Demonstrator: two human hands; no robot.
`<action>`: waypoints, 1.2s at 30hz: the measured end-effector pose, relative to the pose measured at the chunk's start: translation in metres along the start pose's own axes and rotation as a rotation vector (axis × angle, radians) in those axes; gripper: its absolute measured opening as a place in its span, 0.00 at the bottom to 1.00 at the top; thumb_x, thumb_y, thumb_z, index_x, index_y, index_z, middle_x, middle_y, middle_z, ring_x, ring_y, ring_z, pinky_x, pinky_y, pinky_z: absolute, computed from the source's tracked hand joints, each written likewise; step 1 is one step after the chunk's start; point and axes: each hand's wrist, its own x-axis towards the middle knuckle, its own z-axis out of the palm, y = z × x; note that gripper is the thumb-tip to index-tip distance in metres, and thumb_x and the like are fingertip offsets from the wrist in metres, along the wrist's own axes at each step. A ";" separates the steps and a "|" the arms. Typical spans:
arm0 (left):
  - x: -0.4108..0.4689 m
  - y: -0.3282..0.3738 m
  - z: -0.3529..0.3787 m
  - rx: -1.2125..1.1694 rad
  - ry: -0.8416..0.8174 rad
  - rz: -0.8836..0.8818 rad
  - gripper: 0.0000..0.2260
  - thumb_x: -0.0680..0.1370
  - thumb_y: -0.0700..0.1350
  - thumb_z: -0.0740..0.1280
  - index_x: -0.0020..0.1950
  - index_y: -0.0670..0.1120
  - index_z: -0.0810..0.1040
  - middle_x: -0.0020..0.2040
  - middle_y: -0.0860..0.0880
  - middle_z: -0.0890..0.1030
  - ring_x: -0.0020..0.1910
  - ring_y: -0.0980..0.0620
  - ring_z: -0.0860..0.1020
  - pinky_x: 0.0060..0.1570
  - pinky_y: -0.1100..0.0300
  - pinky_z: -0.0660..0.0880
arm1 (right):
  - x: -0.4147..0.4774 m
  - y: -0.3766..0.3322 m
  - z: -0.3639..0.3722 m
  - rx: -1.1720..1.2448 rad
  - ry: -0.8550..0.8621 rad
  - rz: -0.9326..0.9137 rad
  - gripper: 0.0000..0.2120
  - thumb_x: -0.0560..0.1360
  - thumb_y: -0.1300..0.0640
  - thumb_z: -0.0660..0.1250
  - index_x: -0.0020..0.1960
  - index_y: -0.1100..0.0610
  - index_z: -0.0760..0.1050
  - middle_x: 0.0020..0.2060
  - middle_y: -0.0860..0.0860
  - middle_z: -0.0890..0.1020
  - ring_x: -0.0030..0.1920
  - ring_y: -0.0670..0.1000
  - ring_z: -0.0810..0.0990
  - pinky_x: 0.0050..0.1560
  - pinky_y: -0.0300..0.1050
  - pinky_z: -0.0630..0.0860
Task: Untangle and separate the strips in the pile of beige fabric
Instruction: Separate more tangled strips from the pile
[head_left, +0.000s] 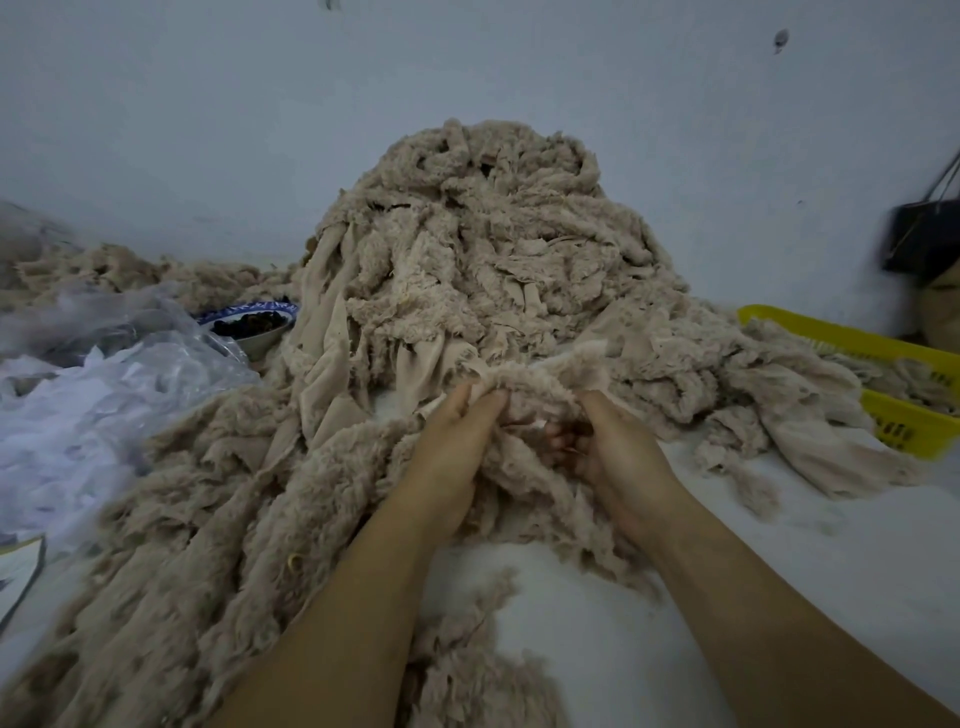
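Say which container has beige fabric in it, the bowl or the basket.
The yellow basket at right: beige fabric lies in it. The bowl left of the pile holds something dark.

A white table (779, 571) is set against a pale grey wall (208, 130). At left, a crumpled clear plastic bag (130, 332) is shown beside white scraps (62, 431). Just behind the bag, a bowl (260, 340) with a blue-patterned rim is filled with dark pieces (249, 321). At right, a yellow slotted basket (904, 421) is seen, and above it a blurred black bag (922, 239) is hung by straps.
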 end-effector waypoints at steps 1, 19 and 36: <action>0.000 0.000 0.001 -0.087 0.010 -0.037 0.16 0.82 0.45 0.64 0.71 0.48 0.73 0.63 0.47 0.81 0.59 0.47 0.81 0.58 0.50 0.79 | 0.000 0.000 0.000 0.039 -0.021 0.008 0.12 0.81 0.52 0.61 0.47 0.57 0.79 0.31 0.52 0.82 0.29 0.47 0.78 0.33 0.41 0.77; -0.003 -0.004 0.003 0.294 -0.031 0.146 0.14 0.75 0.59 0.70 0.36 0.51 0.81 0.43 0.52 0.80 0.41 0.59 0.79 0.45 0.66 0.74 | 0.000 -0.008 -0.005 0.434 0.026 0.097 0.18 0.82 0.46 0.60 0.42 0.58 0.76 0.28 0.50 0.80 0.28 0.46 0.80 0.28 0.38 0.78; -0.006 -0.001 0.004 0.257 -0.058 0.098 0.12 0.78 0.53 0.70 0.59 0.52 0.80 0.47 0.56 0.86 0.47 0.58 0.84 0.45 0.62 0.80 | -0.006 0.004 0.005 0.032 -0.231 -0.043 0.29 0.71 0.33 0.67 0.59 0.54 0.82 0.54 0.53 0.85 0.55 0.51 0.84 0.53 0.46 0.81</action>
